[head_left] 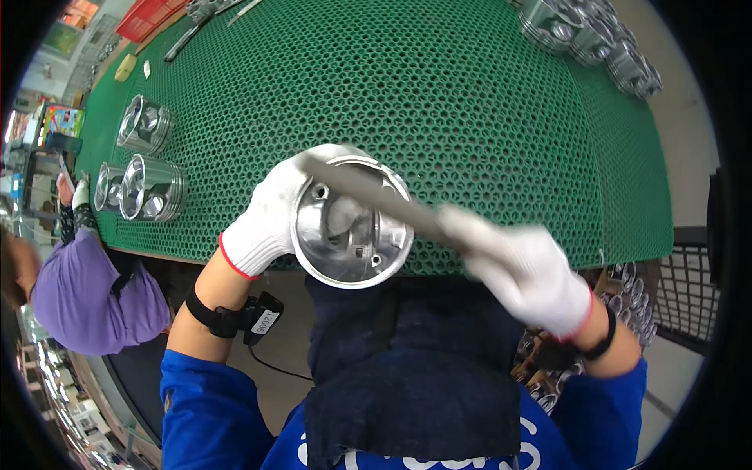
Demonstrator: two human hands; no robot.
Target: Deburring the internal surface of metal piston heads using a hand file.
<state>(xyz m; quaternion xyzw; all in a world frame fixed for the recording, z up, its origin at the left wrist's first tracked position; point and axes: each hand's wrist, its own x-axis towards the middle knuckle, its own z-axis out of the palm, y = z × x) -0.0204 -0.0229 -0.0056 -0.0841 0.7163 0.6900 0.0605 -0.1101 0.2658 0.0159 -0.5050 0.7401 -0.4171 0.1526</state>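
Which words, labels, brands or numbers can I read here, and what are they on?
I won't copy the wording, only say where:
White label on the black wrist device: legible digits.
Blue shirt: white lettering, partly covered by the dark apron.
Colourful panel, far left: any text is too small.

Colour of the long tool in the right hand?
The long tool is dull grey-brown, though blurred; it shows best in the head view.

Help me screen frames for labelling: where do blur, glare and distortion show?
Head view: motion blur smears the long grey bar-shaped tool and white-gloved right hand; the white-gloved left hand looks sharper. Head view: glare streaks the round silver metal piston. Head view: fisheye distortion bows the edge of the green perforated mat.
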